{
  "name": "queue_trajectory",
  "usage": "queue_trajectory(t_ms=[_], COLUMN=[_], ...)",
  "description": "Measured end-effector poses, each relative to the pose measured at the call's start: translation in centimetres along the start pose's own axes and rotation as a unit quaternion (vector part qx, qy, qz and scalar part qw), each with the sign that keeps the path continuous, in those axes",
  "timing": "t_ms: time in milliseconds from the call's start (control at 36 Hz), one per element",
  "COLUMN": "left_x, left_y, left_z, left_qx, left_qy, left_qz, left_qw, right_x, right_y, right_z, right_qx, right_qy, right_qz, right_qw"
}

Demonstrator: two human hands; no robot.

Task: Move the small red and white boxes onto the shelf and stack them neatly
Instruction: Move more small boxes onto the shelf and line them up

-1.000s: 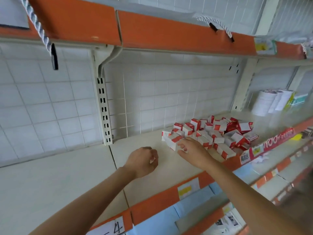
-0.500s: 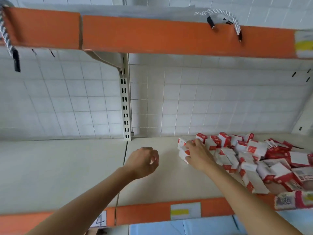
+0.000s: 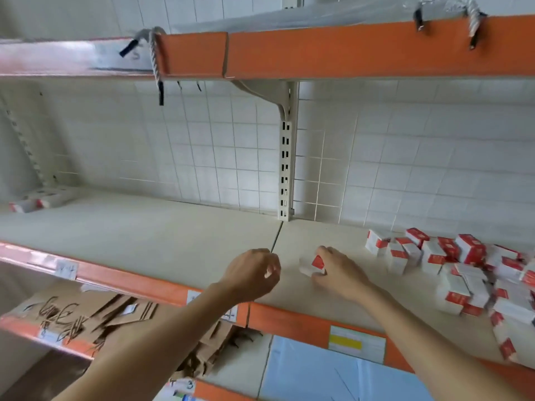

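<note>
Pulled one box [image 3: 314, 264] out of pile [image 3: 451, 264] w/ right hand [image 3: 340, 273], fingers gripping it; left hand [image 3: 252, 274] curled, holding nothing, over shelf [image 3: 162, 227].

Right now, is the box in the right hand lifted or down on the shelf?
Cannot tell for sure. The right hand grips the box low over the shelf, apart from the pile; fingers hide its underside.

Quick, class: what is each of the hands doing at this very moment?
Left hand: fingers curled, holding nothing visible.
Right hand: gripping one small red and white box just above the shelf.
</note>
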State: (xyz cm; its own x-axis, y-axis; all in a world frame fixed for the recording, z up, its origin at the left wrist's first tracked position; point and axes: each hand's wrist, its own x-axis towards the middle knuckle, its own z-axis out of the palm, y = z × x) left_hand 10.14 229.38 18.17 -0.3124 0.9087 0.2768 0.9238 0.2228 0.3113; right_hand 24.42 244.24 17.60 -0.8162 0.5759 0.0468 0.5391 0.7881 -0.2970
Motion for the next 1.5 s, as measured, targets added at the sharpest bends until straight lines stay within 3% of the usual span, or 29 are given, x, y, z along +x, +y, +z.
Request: queue_trajectory(t_ms=[278,639,778,889,1167,1500], left_x=[-7.6,-22.2,-26.6,-28.2,-26.1,-19.6], left_y=[-9.4,-28.0,-32.3,-35.2,-42.0,-49.5], left_z=[-6.1,-18.4,-20.7,-20.9,-20.8,-24.9], left_qx=[0.059,0.136,0.136,0.126,0.1,0.073], left_qy=[0.046,0.033,0.03,0.04,0.08,0.138], left_qz=[-0.081,-0.216,-0.236,-0.239,-0.25,-0.241], left_qw=[0.994,0.966,0.962,0.962,0.96,0.958], right_x=[3.2,7.8,8.1,8.8,16.6,28.3], right_y=[-12.5,-37.7,-44.6,-47.8,-52.4,-55.0], right_z=[1.8,10.2,13.7,15.0,15.4,16.1], right_qx=[0.027,0.061,0.061,0.031,0.063,0.093], right_qy=[0.007,0.004,-0.051,-0.073,-0.029,-0.006], right_qz=[-0.115,-0.258,-0.3,-0.338,-0.336,-0.266], right_qw=[0.993,0.964,0.951,0.938,0.939,0.959])
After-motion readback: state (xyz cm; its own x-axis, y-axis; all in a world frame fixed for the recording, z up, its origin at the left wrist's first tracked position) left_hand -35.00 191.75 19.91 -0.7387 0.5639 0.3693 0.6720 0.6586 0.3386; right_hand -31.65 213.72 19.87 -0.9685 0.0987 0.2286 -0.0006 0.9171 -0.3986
